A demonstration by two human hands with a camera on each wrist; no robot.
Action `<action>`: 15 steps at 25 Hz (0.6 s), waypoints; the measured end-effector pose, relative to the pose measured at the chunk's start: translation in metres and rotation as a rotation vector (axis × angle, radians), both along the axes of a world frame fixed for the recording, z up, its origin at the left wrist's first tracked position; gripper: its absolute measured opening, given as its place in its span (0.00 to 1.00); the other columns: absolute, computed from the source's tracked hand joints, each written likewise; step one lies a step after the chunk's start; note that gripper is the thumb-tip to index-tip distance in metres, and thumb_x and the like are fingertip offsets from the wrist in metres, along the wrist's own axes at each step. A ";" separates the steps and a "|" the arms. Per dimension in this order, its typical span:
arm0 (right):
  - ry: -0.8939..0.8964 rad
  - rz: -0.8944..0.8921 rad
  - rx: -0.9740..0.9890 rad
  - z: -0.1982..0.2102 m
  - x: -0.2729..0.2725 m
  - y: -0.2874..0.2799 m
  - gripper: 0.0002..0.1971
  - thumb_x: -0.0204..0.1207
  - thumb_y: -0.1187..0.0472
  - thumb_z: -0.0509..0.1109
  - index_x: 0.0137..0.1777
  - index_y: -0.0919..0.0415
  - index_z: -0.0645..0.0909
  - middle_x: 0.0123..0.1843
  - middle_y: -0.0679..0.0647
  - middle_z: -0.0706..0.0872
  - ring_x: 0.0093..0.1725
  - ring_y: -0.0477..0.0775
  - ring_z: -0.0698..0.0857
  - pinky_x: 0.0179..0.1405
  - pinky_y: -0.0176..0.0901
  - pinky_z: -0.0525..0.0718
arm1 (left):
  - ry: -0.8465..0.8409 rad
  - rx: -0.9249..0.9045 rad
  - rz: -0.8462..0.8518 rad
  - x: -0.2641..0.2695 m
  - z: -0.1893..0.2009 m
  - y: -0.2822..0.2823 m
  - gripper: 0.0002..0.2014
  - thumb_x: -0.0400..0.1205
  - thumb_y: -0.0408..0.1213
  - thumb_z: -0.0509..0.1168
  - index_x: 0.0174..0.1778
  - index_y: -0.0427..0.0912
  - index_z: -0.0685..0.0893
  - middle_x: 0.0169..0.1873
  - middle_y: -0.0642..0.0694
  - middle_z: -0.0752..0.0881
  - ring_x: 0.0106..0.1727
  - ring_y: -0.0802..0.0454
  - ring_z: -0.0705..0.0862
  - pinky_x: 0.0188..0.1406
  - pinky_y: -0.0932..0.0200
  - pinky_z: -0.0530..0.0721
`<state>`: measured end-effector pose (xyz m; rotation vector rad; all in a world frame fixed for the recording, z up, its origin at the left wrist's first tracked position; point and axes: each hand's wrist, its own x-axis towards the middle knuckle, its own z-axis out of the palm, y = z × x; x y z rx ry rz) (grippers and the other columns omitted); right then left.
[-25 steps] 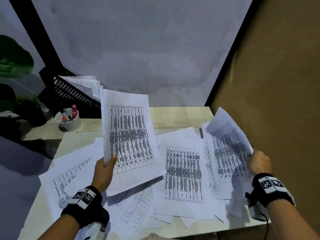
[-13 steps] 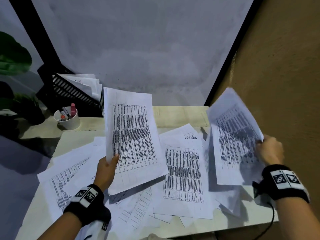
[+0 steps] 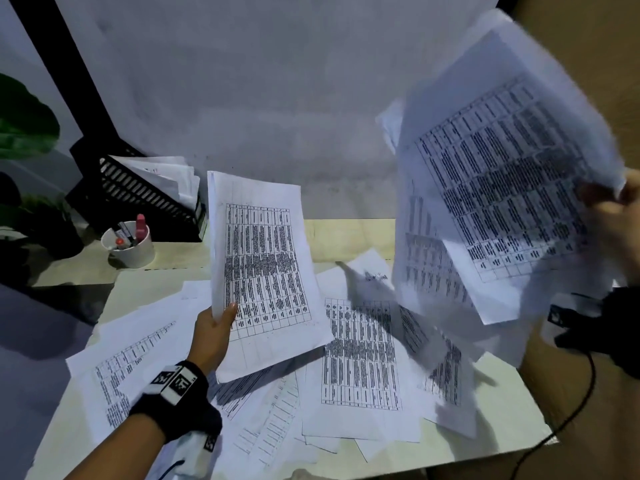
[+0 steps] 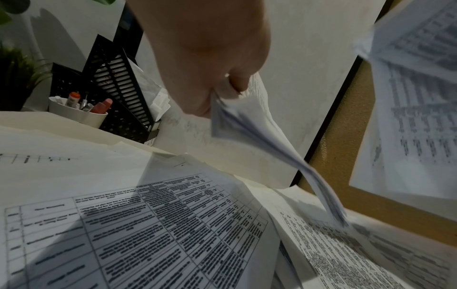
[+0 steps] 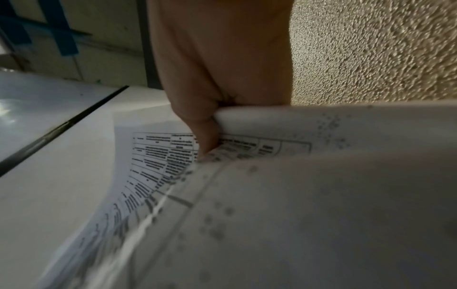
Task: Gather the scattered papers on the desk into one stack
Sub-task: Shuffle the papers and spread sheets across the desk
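- The left hand (image 3: pixel 212 336) pinches a bundle of printed sheets (image 3: pixel 263 271) by its lower left edge, thumb on the front; the bundle stands nearly upright above the desk's middle, long axis running up and slightly away.
- The right hand (image 3: pixel 620 216) grips a second, blurred sheaf of papers (image 3: pixel 502 188) high over the desk's right edge, its long axis tilted up and leftwards.
- Loose table-printed pages (image 3: pixel 360 355) lie overlapping flat across the desk (image 3: pixel 349 233), from the left edge to the right.
- At the back left corner stand a white pen cup (image 3: pixel 131 249) and a black slotted file rack (image 3: pixel 138 195) holding papers.
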<state>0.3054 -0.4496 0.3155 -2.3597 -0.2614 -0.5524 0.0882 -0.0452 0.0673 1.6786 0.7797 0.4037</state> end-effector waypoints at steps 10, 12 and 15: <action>0.302 0.197 0.351 -0.061 0.016 0.093 0.10 0.76 0.75 0.66 0.38 0.60 0.78 0.17 0.39 0.81 0.16 0.33 0.73 0.19 0.25 0.72 | -0.031 -0.150 -0.178 0.021 0.035 -0.021 0.13 0.81 0.38 0.63 0.31 0.40 0.74 0.25 0.46 0.71 0.29 0.50 0.70 0.30 0.59 0.67; 0.439 0.185 0.376 -0.091 0.017 0.109 0.03 0.78 0.72 0.64 0.45 0.66 0.78 0.23 0.49 0.79 0.19 0.39 0.75 0.18 0.28 0.74 | -0.050 -0.225 -0.246 0.019 0.039 -0.019 0.10 0.76 0.39 0.68 0.33 0.38 0.81 0.29 0.41 0.81 0.35 0.46 0.78 0.35 0.57 0.75; 0.554 0.130 0.386 -0.116 0.011 0.127 0.03 0.80 0.68 0.63 0.51 0.67 0.76 0.30 0.54 0.74 0.28 0.50 0.73 0.25 0.40 0.75 | 0.013 -0.295 -0.239 0.008 0.044 -0.016 0.05 0.74 0.24 0.68 0.39 0.37 0.79 0.35 0.46 0.81 0.39 0.49 0.80 0.33 0.64 0.82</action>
